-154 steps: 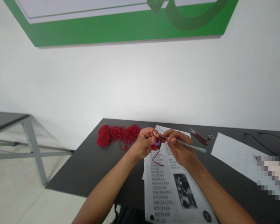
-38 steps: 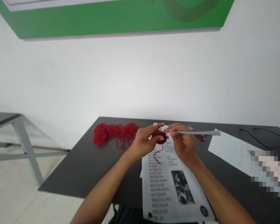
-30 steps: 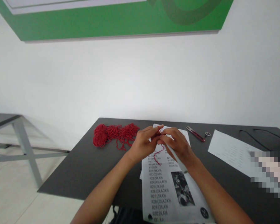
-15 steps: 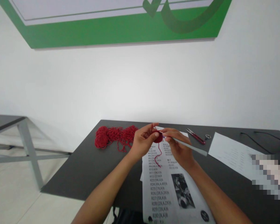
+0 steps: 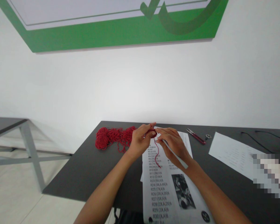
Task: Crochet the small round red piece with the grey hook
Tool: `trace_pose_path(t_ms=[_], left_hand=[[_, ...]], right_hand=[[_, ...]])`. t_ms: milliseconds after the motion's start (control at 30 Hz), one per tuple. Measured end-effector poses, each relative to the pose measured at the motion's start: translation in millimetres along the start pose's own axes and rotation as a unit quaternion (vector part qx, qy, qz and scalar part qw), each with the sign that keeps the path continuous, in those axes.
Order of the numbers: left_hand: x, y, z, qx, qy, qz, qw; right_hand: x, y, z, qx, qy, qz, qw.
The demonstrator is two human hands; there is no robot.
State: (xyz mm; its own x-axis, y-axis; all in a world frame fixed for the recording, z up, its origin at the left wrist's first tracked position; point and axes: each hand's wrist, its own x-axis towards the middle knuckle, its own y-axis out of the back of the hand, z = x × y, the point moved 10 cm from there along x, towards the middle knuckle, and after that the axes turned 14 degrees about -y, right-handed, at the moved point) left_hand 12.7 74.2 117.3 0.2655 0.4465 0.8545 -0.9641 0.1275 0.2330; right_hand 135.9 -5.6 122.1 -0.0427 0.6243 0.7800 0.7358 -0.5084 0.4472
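Note:
Between thumb and fingers, my left hand pinches a small dark red crochet piece, with yarn at its raised index finger. My right hand grips a crochet hook with a pale grey handle, its tip at the piece. A red yarn tail hangs from the piece over a printed pattern sheet. Left of my left hand, a ball of red yarn and a loose tangle lie on the dark table.
Red-handled snips and a small metal ring lie right of my hands. Another printed sheet, black cords and a pixelated patch are farther right. A second table stands at the left.
The crochet piece has tilted and moved slightly left with my left hand. My right hand has turned, swinging the hook handle down and left toward the wrist.

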Motion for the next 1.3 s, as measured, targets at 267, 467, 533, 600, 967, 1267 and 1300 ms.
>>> trace_pose_path(t_ms=[267, 467, 533, 600, 967, 1267, 1300], left_hand=[[1.8, 5.0, -0.4, 0.032, 0.000, 0.026, 0.999], [-9.9, -15.5, -19.2, -0.110, 0.129, 0.019, 0.985], [-14.3, -23.3, -20.9, -0.154, 0.147, 0.014, 0.977], [-15.9, -24.7, -18.7, -0.158, 0.136, 0.015, 0.978], [-15.8, -17.4, 7.3, -0.034, 0.019, 0.031, 0.999], [-37.1, -37.4, -28.3, -0.302, 0.233, 0.104, 0.919], [-33.5, -36.1, -26.5, -0.298, 0.225, 0.086, 0.924]], right_hand=[[-9.2, -4.0, 51.1, 0.228, -0.255, -0.001, 0.940], [-5.0, -21.4, 75.9, 0.493, -0.297, -0.015, 0.817], [-4.1, -22.1, 76.4, 0.492, -0.289, -0.011, 0.821], [-4.4, -18.1, 74.7, 0.443, -0.278, 0.000, 0.852], [-2.8, 13.8, 26.2, 0.099, -0.138, 0.080, 0.982], [-2.0, 16.4, 21.7, 0.139, -0.127, 0.060, 0.980], [-0.2, 15.4, 25.8, 0.176, -0.143, 0.048, 0.973]])
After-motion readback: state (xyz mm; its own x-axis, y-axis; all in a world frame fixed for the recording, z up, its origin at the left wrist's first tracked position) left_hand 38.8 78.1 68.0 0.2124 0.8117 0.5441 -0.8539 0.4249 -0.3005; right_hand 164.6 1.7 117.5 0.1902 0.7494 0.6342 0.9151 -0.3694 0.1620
